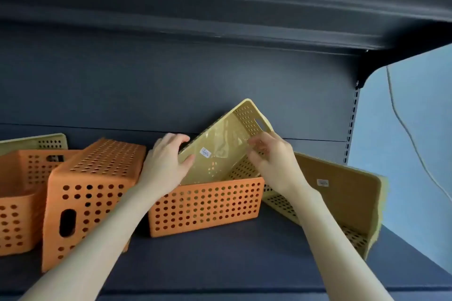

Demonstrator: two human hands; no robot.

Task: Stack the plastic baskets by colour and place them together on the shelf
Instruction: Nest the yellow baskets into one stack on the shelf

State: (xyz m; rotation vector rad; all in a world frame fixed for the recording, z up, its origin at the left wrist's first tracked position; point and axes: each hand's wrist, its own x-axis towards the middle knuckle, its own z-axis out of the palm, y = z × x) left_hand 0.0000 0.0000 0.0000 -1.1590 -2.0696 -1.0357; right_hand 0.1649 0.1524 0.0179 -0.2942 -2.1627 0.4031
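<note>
Left hand (168, 166), right hand (271, 161) grip tilted yellow basket (227, 139); lower end hidden inside orange basket (205, 205).

Front strip of shelf (220, 259) bare, open for reaching in. Tall open room above baskets, up to upper shelf (220, 7). Left side blocked: left orange basket (17, 203) tight against overturned orange basket (93, 193). Narrow gap, then centre orange basket (205, 205) with tilted yellow basket (220, 151) sticking out. Tipped yellow basket (342, 203) blocks right end.

Orange baskets (205, 205): three. Yellow baskets (220, 151): three. Hands (166, 166): two.
</note>
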